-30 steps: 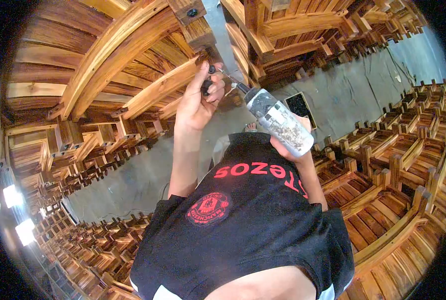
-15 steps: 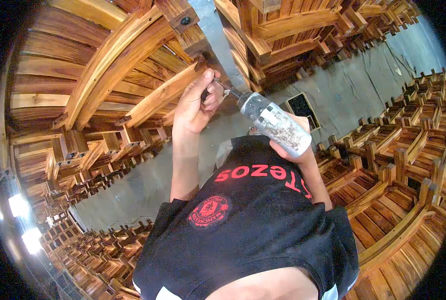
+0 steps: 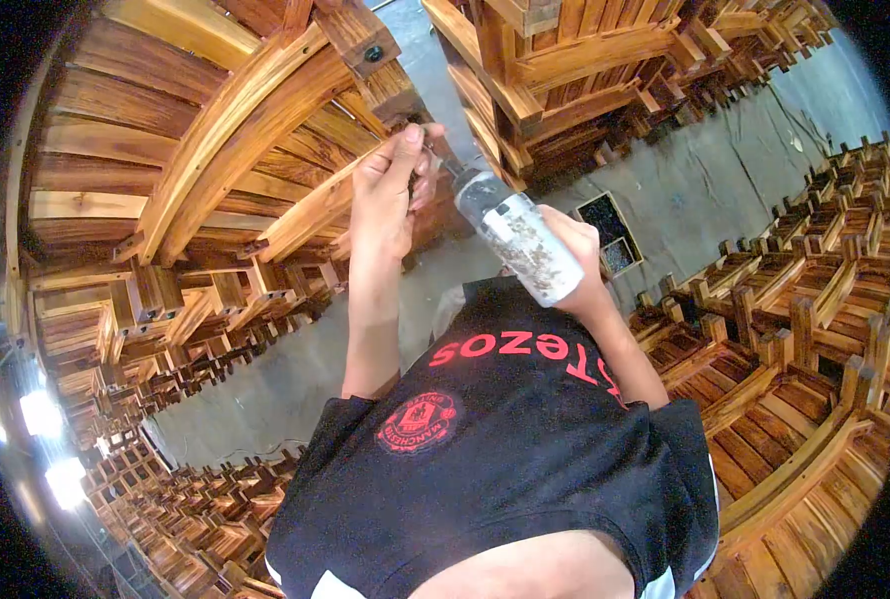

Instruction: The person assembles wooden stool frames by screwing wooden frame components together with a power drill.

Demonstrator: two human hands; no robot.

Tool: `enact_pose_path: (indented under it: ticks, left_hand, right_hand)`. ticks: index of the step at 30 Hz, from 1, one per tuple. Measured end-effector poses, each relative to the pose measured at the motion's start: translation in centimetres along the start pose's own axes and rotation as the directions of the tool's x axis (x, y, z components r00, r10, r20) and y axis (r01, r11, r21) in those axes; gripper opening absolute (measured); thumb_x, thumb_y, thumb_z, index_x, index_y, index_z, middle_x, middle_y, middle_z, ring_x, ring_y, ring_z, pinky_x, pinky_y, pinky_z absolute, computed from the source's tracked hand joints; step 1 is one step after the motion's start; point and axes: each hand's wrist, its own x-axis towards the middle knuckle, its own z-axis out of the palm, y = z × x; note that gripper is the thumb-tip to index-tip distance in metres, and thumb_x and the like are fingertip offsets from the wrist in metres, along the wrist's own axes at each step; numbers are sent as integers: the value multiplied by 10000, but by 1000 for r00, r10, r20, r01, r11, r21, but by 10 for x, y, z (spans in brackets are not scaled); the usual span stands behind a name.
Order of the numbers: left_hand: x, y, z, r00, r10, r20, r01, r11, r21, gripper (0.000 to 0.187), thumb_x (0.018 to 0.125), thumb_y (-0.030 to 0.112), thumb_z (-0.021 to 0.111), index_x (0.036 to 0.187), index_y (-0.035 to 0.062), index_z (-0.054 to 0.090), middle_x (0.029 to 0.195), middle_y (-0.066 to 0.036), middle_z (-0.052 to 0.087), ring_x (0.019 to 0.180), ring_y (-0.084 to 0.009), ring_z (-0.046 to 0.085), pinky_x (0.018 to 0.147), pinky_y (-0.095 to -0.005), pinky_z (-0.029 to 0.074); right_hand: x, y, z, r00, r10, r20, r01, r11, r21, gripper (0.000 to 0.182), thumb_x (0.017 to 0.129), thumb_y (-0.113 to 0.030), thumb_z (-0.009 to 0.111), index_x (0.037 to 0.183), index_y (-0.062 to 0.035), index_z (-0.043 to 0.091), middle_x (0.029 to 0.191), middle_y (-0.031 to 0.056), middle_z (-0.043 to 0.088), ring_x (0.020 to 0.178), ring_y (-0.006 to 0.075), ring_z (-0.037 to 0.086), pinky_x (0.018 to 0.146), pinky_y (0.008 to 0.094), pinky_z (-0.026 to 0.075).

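My right hand (image 3: 572, 240) is wrapped around the underside of a worn, pale power drill (image 3: 525, 240), seen from above. The drill has a dark chuck, and its thin bit points up and left toward the end of a wooden leg (image 3: 400, 100). My left hand (image 3: 393, 185) is closed in a pinch beside the bit, right at that leg end. Whatever lies between its fingertips is small, dark and mostly hidden. A round black foot (image 3: 373, 54) sits on the end of a neighbouring wooden leg.
A tray (image 3: 633, 258) holding small black pieces lies on the grey floor (image 3: 695, 190) to the right. Slatted wooden furniture (image 3: 115, 150) fills the left side. More wooden pieces (image 3: 795, 399) stand in rows at right, at lower left and at the top.
The drill in my right hand has moved up and left, bringing its bit closer to my left hand and the leg end. My left hand stays pinched, shifted only slightly.
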Motion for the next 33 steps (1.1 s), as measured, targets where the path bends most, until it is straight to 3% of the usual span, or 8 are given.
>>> enact_pose_path:
  ticks: [3, 5, 10, 17, 26, 32, 33]
  left_hand:
    - [2, 6, 2, 997, 72, -30, -70, 995, 76, 309, 945, 230, 505, 1076, -35, 591, 625, 43, 423, 493, -32, 343, 425, -178, 259]
    - [2, 11, 5, 991, 128, -36, -122, 984, 128, 312, 954, 230, 486, 1078, -36, 590, 627, 50, 417, 498, -27, 340, 427, -175, 258]
    - [4, 16, 3, 995, 89, -39, -83, 987, 140, 295, 955, 211, 481, 1047, -47, 592, 623, 54, 419, 489, -29, 341, 417, -177, 253]
    - [-1, 19, 11, 993, 10, -119, 0, 997, 78, 271, 946, 196, 503, 988, -50, 606, 595, 57, 407, 471, -30, 336, 408, -181, 240]
    - [1, 11, 7, 965, 196, -172, -113, 908, 404, 250, 907, 200, 575, 825, -14, 676, 587, 56, 483, 478, -4, 359, 431, -185, 248]
    - [7, 5, -3, 914, 396, -88, -217, 661, 719, 215, 887, 174, 572, 857, -19, 664, 661, -43, 619, 607, -82, 517, 584, -232, 413]
    - [7, 6, -2, 907, 417, -67, -232, 625, 746, 221, 898, 179, 560, 871, -14, 667, 642, -11, 573, 580, -62, 473, 546, -217, 376]
  right_hand:
    - [11, 0, 11, 986, -141, -86, 137, 989, -49, 291, 651, -104, 696, 867, 54, 582, 792, 153, 599, 663, 313, 607, 583, 320, 469]
    - [12, -1, 13, 993, -105, -59, 97, 988, -117, 292, 644, -143, 692, 860, 21, 586, 783, 146, 603, 651, 318, 605, 568, 347, 471]
    - [9, 4, 21, 989, -133, -66, 112, 960, -256, 326, 630, -220, 674, 862, -7, 590, 780, 134, 606, 636, 309, 597, 555, 369, 457]
    - [3, 3, 22, 988, -132, -83, 109, 964, -243, 363, 616, -241, 678, 877, -6, 591, 787, 139, 609, 654, 311, 601, 573, 372, 461]
    - [-1, 2, 21, 989, -133, -61, 109, 949, -295, 370, 616, -269, 678, 857, -5, 581, 801, 138, 608, 661, 309, 602, 584, 374, 471]
    - [-1, 0, 19, 988, -153, -21, 136, 927, -349, 372, 617, -264, 665, 864, -1, 572, 842, 128, 611, 677, 304, 602, 590, 369, 473]
    - [-1, 2, 19, 987, -160, -20, 143, 924, -355, 371, 619, -259, 662, 870, -1, 573, 846, 127, 612, 679, 302, 602, 593, 368, 473]
